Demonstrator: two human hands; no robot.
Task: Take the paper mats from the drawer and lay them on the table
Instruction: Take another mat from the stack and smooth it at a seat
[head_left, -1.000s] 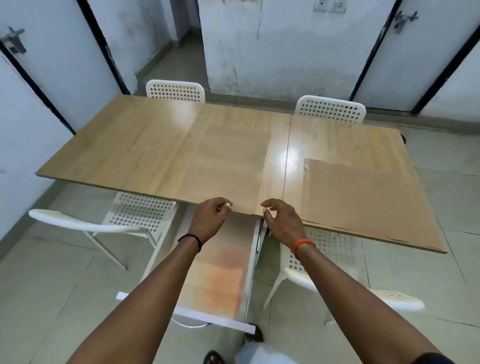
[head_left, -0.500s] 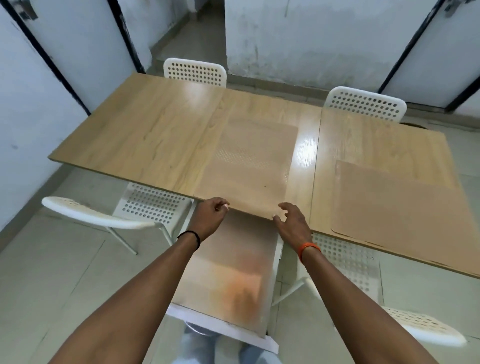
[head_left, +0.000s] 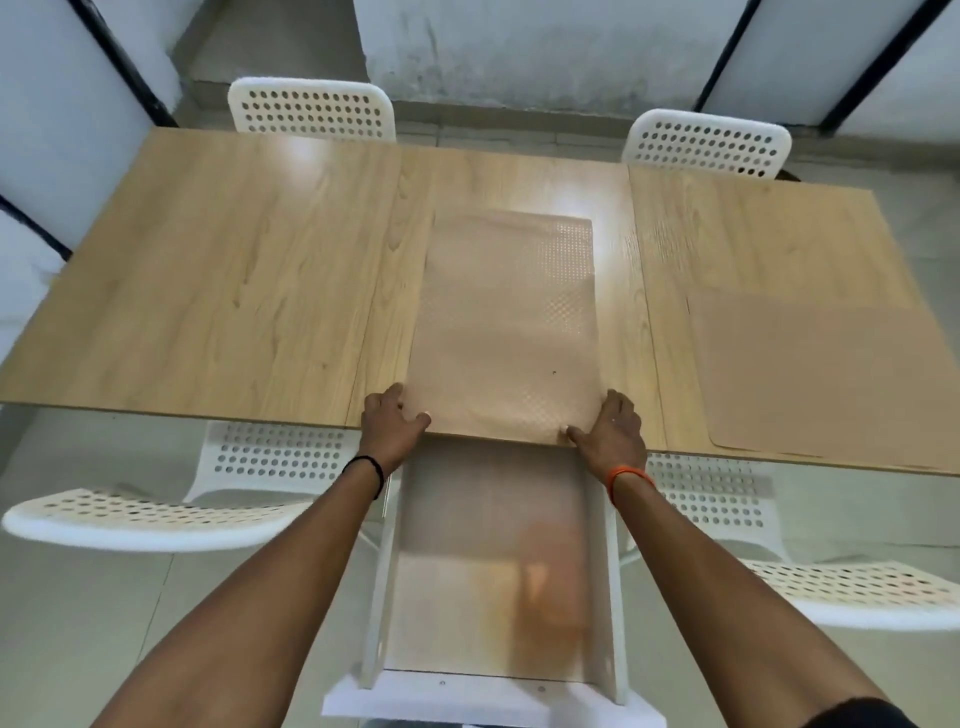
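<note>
A tan paper mat (head_left: 506, 332) with a dotted texture lies flat on the middle of the wooden table (head_left: 234, 291), its near edge at the table's front edge. My left hand (head_left: 392, 426) rests on the mat's near left corner, thumb on the paper. My right hand (head_left: 613, 431) rests on the near right corner, fingers spread, thumb on the paper. A second, plain brown mat (head_left: 831, 384) lies at the table's right front. Below my hands the white drawer (head_left: 605, 597) stands pulled out; its pale bottom shows an orange blotch.
Two white perforated chairs (head_left: 311, 109) (head_left: 706, 143) stand at the table's far side. Two more chairs (head_left: 156, 514) (head_left: 852, 592) stand at the near side, left and right of the drawer. White walls and doors with black frames surround the room.
My hands have slid apart from the middle of the mat's near edge to its two near corners. The view has moved to look squarely along the mat.
</note>
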